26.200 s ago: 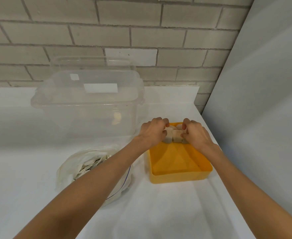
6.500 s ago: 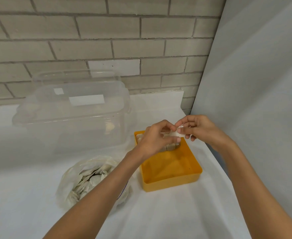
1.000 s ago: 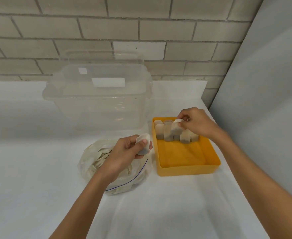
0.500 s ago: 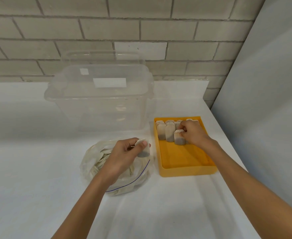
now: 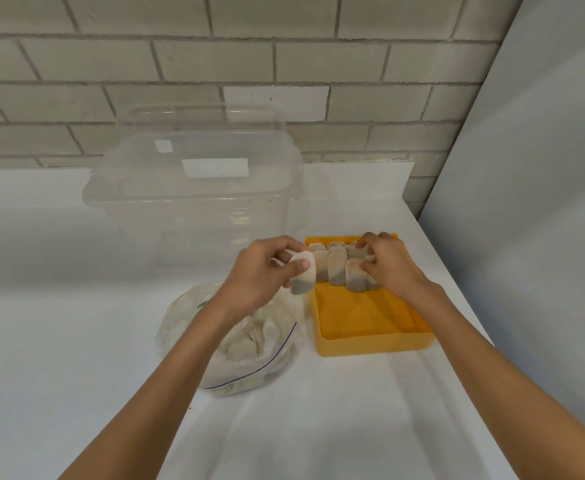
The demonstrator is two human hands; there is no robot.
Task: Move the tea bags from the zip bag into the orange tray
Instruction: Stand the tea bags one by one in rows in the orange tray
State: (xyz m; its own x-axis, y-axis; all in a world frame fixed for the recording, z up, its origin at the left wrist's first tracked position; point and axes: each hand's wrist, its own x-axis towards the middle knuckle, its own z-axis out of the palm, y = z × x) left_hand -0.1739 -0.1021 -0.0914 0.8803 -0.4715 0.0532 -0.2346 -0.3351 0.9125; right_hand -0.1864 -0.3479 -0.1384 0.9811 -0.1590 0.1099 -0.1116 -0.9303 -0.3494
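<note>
Nearest I see zip bag (image 5: 246,344), open on white table (image 5: 76,341), many tea bags inside. Left hand (image 5: 263,275) raised above it, fingers pinching one tea bag (image 5: 303,275) by orange tray (image 5: 370,342) left rim. Right hand (image 5: 388,265) palm down, fingers curled on standing tea bag row (image 5: 336,268) at tray far end; whether it grips any, I cannot tell. Behind, clear container (image 5: 194,199).

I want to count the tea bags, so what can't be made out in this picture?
- Head view: the right hand covers the right end of the rows of tea bags in the orange tray, so no full count.
- Head view: the zip bag holds a crumpled heap, partly behind the left hand and forearm; single bags blur together.
- The bag in the left hand is partly hidden by fingers.
</note>
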